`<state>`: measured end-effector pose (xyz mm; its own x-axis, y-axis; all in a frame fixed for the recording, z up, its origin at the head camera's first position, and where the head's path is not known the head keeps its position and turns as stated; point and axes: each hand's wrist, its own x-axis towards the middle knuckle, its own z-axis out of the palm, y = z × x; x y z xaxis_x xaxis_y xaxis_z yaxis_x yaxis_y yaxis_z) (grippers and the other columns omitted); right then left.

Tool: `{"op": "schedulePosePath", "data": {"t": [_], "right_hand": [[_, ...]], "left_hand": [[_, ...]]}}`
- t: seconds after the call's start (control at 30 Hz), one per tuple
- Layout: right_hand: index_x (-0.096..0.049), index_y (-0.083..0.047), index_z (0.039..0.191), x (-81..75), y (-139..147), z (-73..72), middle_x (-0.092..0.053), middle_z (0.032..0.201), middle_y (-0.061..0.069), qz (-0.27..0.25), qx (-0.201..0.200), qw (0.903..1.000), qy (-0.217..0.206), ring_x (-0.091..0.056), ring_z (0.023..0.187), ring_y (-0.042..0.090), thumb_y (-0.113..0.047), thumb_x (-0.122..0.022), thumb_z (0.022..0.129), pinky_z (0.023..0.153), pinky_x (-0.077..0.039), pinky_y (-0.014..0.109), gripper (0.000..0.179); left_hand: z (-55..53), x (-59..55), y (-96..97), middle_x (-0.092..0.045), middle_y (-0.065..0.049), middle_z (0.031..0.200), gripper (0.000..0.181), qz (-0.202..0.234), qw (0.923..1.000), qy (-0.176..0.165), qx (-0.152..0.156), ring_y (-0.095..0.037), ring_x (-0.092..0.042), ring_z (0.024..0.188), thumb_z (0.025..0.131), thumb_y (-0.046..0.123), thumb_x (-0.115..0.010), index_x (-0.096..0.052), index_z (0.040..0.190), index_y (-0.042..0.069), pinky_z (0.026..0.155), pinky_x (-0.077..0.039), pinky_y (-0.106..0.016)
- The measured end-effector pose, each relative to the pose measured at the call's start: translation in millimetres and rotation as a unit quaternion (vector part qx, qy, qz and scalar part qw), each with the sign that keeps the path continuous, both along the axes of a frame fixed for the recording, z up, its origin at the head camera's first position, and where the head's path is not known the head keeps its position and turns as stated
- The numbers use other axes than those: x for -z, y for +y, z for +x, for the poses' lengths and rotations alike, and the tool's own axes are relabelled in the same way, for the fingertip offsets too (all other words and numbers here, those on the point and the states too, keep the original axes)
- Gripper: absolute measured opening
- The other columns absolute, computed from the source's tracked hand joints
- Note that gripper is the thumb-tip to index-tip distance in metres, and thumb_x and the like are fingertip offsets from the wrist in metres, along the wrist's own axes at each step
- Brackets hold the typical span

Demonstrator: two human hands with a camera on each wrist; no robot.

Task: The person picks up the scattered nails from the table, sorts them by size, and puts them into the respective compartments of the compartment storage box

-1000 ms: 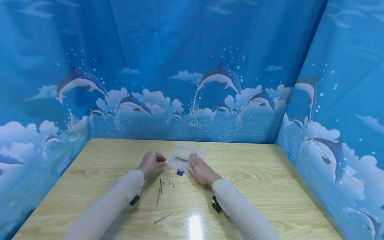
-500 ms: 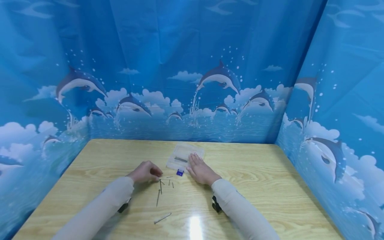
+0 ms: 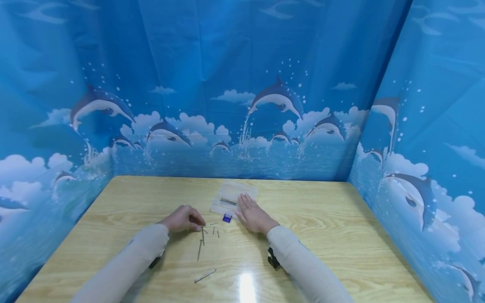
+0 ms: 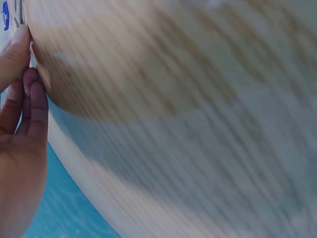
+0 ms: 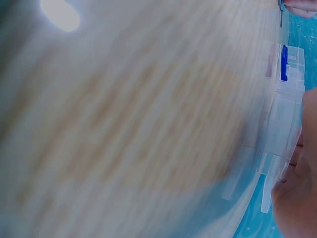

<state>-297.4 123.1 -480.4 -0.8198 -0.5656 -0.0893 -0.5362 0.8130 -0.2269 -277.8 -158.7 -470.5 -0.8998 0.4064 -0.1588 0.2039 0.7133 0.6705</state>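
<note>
My left hand (image 3: 185,219) reaches low over the table, thumb and fingertips pinching at the head of a long nail (image 3: 203,236). In the left wrist view its thumb (image 4: 17,52) and fingers sit close together beside that nail. My right hand (image 3: 254,215) lies flat with straight fingers on the right side of a clear plastic box (image 3: 217,207). Through the clear plastic a couple of long nails (image 3: 228,202) show. At the box's front edge is a blue clasp (image 3: 227,218), seen edge-on in the right wrist view.
Several small nails (image 3: 216,231) lie between my hands. Another long nail (image 3: 199,250) is just in front of the pinched one, and one more nail (image 3: 205,275) lies nearer me. A blue dolphin-print curtain (image 3: 235,105) borders the wooden table (image 3: 322,235).
My left hand has left the box's left edge, moved toward me and to the left, and lowered its fingertips to the nail's head. The right hand has stayed still on the box.
</note>
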Motion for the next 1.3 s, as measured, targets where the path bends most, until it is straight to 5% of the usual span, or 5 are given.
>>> {"op": "schedulePosePath", "data": {"t": [0.3,1.3], "right_hand": [[-0.010,-0.001,0.152,-1.8,0.2,-0.2,-0.006,0.159,0.018,-0.005,-0.002,1.0000,0.002,-0.002,0.147,0.029,-0.038,-0.022,0.106,0.119,-0.010,0.042,0.061],[-0.012,0.000,0.151,1.0,0.3,0.6,-0.008,0.159,0.017,-0.013,-0.003,0.9999,0.008,-0.003,0.147,0.029,-0.037,-0.024,0.106,0.119,-0.010,0.043,0.060]], "left_hand": [[-5.4,-4.6,-2.1,-0.071,0.003,0.085,0.015,0.007,0.9987,-0.005,0.051,-0.009,-0.063,0.076,0.075,0.005,-0.078,-0.076,0.087,0.014,0.068,-0.054,-0.023],[-9.7,-1.0,-4.2,-0.069,0.005,0.077,0.004,0.015,0.9969,-0.005,0.078,-0.010,-0.061,0.071,0.077,0.013,-0.077,-0.074,0.080,0.014,0.067,-0.053,-0.024]]}}
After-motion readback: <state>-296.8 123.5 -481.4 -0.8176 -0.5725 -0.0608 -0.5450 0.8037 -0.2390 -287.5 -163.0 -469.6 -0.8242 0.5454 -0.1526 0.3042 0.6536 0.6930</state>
